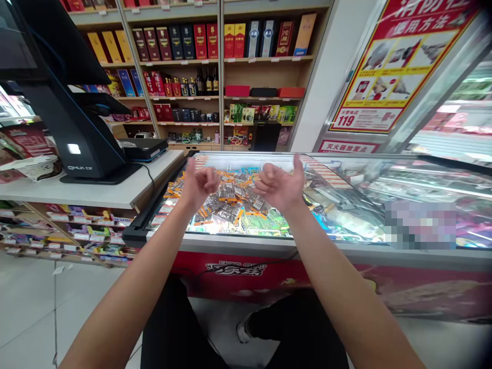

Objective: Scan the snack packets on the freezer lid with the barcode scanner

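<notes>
My left hand (199, 183) is raised over the left part of a chest freezer (230, 242), thumb pointing up and fingers curled in. To its right, my right hand (282, 185) mirrors it, also with thumb up and fingers folded. Neither hand shows anything in it, and the two are apart. Below and between them lies a heap of small clear packets (229, 192) with orange edges, on the freezer's glass top. Under the glass, green and blue packages (265, 222) show through.
At left, a black checkout terminal (94, 138) stands on a white counter (115, 190), beside a black scale-like device (144, 148). Snack shelves (84, 230) run below the counter. Behind the freezer are shelves of boxed bottles (180, 43). A red fire-safety poster (369, 113) hangs at right.
</notes>
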The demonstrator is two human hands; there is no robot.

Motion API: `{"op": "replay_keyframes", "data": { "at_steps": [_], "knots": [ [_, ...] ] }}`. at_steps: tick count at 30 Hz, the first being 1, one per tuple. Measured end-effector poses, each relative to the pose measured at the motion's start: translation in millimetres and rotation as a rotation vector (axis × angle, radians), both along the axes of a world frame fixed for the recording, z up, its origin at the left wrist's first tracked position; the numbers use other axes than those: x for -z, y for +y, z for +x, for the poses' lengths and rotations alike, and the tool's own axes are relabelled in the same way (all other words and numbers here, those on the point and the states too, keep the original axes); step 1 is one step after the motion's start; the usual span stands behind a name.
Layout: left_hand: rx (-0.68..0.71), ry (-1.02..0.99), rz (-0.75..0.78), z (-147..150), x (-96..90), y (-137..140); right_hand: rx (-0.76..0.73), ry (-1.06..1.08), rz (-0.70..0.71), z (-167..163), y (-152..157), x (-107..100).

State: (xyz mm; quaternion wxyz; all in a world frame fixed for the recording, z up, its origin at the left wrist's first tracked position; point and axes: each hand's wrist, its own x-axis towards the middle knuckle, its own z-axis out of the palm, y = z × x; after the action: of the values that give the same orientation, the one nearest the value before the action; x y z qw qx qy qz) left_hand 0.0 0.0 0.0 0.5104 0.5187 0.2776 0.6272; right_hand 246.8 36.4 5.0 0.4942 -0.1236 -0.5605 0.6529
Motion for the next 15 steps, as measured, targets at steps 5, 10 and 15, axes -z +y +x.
{"op": "replay_keyframes", "data": {
  "at_steps": [5,10,15],
  "knots": [
    [0.24,-0.25,-0.271,-11,3.3,-24,-0.236,0.154,-0.181,20,-8,-1],
    [0.324,-0.287,-0.402,-15,34.5,-8,-0.214,0.057,-0.291,0,2,26],
    [0.331,-0.277,-0.412,-16,42.2,1,-0.174,0.036,-0.289,-6,6,34]
  ]
}}
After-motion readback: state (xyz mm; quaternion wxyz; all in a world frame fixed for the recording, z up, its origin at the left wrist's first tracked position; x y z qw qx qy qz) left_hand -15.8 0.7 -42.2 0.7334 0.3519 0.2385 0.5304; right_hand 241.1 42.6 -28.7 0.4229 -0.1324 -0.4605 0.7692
